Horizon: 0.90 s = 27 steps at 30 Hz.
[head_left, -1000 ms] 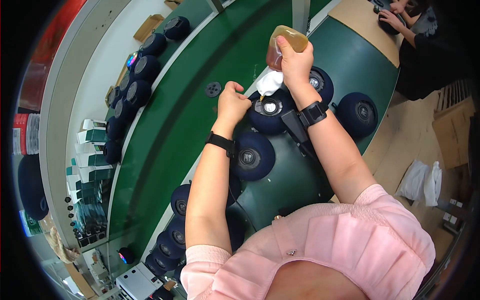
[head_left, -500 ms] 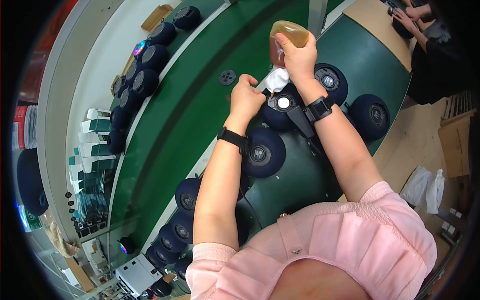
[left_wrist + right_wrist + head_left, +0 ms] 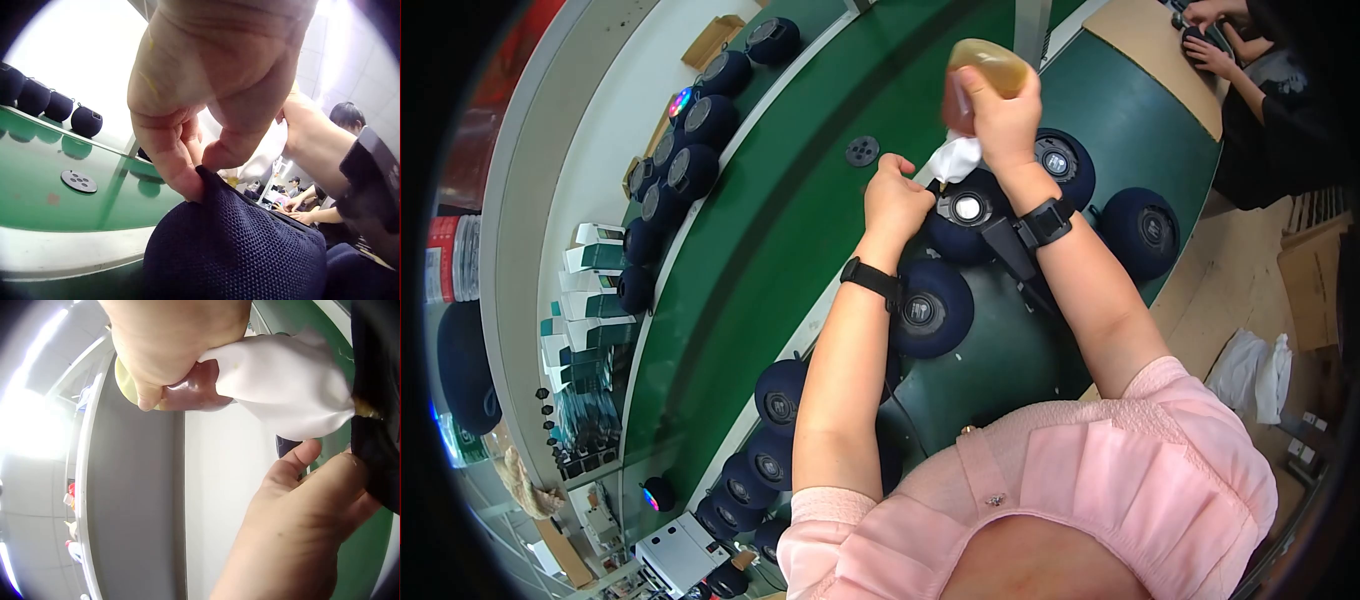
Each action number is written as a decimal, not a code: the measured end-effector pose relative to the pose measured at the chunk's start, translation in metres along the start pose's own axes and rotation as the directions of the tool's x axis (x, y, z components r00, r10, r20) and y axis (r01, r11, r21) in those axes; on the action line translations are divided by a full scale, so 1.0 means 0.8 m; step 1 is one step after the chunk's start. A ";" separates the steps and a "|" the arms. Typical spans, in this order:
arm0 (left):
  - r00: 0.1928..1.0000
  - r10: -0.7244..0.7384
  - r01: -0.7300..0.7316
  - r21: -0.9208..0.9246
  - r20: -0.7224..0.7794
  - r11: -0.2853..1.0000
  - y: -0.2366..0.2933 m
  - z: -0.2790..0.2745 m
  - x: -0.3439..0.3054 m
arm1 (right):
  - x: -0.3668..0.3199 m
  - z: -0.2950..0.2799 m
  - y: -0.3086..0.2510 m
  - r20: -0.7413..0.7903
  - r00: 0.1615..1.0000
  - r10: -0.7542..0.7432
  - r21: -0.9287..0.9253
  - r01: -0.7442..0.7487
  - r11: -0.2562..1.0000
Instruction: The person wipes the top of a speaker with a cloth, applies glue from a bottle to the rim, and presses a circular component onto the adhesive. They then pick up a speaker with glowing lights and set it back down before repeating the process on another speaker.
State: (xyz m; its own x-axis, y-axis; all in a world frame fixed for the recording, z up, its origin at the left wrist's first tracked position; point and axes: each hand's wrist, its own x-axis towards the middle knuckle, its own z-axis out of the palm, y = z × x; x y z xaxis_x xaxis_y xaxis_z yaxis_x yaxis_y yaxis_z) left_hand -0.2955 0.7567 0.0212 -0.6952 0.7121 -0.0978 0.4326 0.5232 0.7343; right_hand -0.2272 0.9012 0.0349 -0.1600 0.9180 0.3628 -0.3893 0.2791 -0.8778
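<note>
My right hand (image 3: 1008, 120) grips an amber squeeze bottle (image 3: 997, 62), tipped with its nozzle (image 3: 365, 409) downward. White cloth (image 3: 956, 158) is wrapped around the bottle's neck, and the yellowish tip meets the rim of a round navy speaker (image 3: 952, 238). Between thumb and fingers, my left hand (image 3: 890, 205) pinches the edge of that speaker's mesh fabric (image 3: 237, 250), pulling it up in a peak. The speaker stands on the green table with its round centre facing up. A dark disc with several holes (image 3: 862, 151) lies beyond my left hand.
More navy speakers stand close by: one in front (image 3: 930, 310), another at the right (image 3: 1140, 234). A row of speakers (image 3: 690, 172) lines the far shelf, near white-and-green boxes (image 3: 590, 300). A cable (image 3: 908, 420) runs along the table. Another person's hands (image 3: 1215, 45) work at the upper right.
The head view has shifted, so the scene sits further right. My right hand still holds the bottle against the same speaker, and my left hand stays at its edge.
</note>
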 end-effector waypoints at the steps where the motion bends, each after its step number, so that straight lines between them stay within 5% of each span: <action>1: 1.000 0.013 -0.013 0.014 -0.008 1.000 -0.002 0.002 0.001 | 0.006 -0.005 0.001 -0.084 0.992 0.091 0.035 -0.088 0.995; 4: 0.998 -0.064 0.065 0.109 -0.012 0.992 -0.011 0.010 0.008 | 0.029 -0.025 0.001 -0.134 0.909 0.395 0.466 -0.294 0.835; 6: 0.989 -0.145 0.143 0.130 0.003 0.981 0.004 0.007 0.001 | 0.037 -0.042 0.000 -0.034 0.810 0.586 0.688 -0.406 0.601; 8: 0.973 -0.230 0.225 0.150 0.018 0.963 0.026 0.000 -0.010 | 0.046 -0.057 -0.006 -0.045 0.683 0.729 0.729 -0.477 0.491; 10: 0.834 -0.466 0.439 0.156 0.294 0.885 0.053 -0.011 -0.021 | 0.047 -0.073 -0.014 -0.019 0.648 0.762 0.736 -0.506 0.449; 11: 0.837 -0.462 0.436 0.152 0.293 0.887 0.052 -0.007 -0.023 | 0.048 -0.079 -0.020 0.018 0.632 0.775 0.738 -0.531 0.416; 12: 0.968 -0.213 0.160 0.323 0.135 0.933 0.048 -0.001 -0.025 | 0.048 -0.083 -0.025 0.053 0.615 0.787 0.739 -0.554 0.384; 13: 0.996 0.089 -0.092 0.514 0.030 0.853 0.045 0.004 -0.026 | 0.046 -0.087 -0.029 0.050 0.617 0.785 0.739 -0.552 0.387; 14: 0.976 0.217 -0.204 0.421 0.016 0.884 0.046 0.007 -0.022 | 0.043 -0.089 -0.040 0.045 0.605 0.795 0.719 -0.572 0.395; 15: 0.975 0.222 -0.208 0.417 0.016 0.885 0.042 0.011 -0.014 | 0.042 -0.091 -0.047 0.041 0.595 0.803 0.699 -0.591 0.402; 18: 0.813 0.525 -0.579 0.250 0.251 0.776 0.029 0.021 0.003 | 0.041 -0.098 -0.044 0.039 0.584 0.811 0.695 -0.599 0.398; 22: 0.808 0.527 -0.590 0.371 0.264 0.717 0.022 0.022 0.012 | 0.037 -0.094 -0.040 -0.094 0.701 0.707 0.701 -0.457 0.547; 25: 0.893 0.448 -0.439 0.293 0.042 0.849 0.010 0.010 0.010 | 0.036 -0.089 -0.020 -0.132 0.814 0.566 0.586 -0.396 0.707; 27: 0.971 0.231 -0.238 0.214 0.057 0.947 0.004 -0.004 0.009 | 0.032 -0.076 -0.022 -0.114 0.873 0.473 0.483 -0.367 0.794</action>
State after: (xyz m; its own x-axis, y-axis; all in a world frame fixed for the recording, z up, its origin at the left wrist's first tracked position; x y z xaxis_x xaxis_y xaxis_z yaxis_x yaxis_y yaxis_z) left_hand -0.3010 0.7622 0.0246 -0.5427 0.8392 0.0367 0.6983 0.4264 0.5750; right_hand -0.1692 0.9371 0.0405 -0.2204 0.9661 -0.1344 -0.6891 -0.2518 -0.6795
